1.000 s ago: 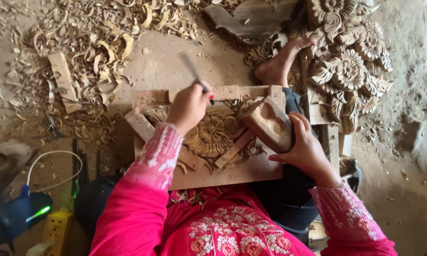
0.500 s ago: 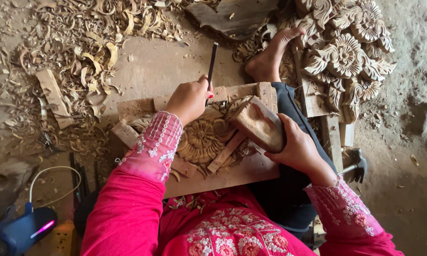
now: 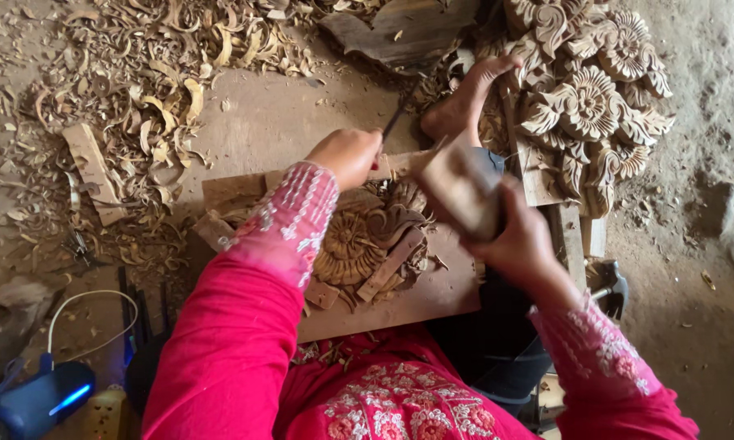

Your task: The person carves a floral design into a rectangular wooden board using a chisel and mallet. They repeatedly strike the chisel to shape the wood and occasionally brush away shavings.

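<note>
Head view shows our left hand (image 3: 346,155) closed tight around a dark chisel (image 3: 399,118), its shaft slanting up and away from the fist toward the far side. Our right hand (image 3: 517,240) wraps fully around a wooden mallet (image 3: 460,187), which is now blurred and sits just right of the chisel hand; half a second ago it was lower and sharp against the panel, so we judge a swing is under way. The chisel has also tilted more steeply than before. Beneath both hands lies the carved rosette (image 3: 359,244) on its board (image 3: 432,297), near our lap, held by small wooden blocks. A bare foot (image 3: 465,102) rests at the far edge. Farther right, finished floral carvings (image 3: 595,98) are stacked; wood shavings (image 3: 155,73) spread over the floor at far left.
</note>
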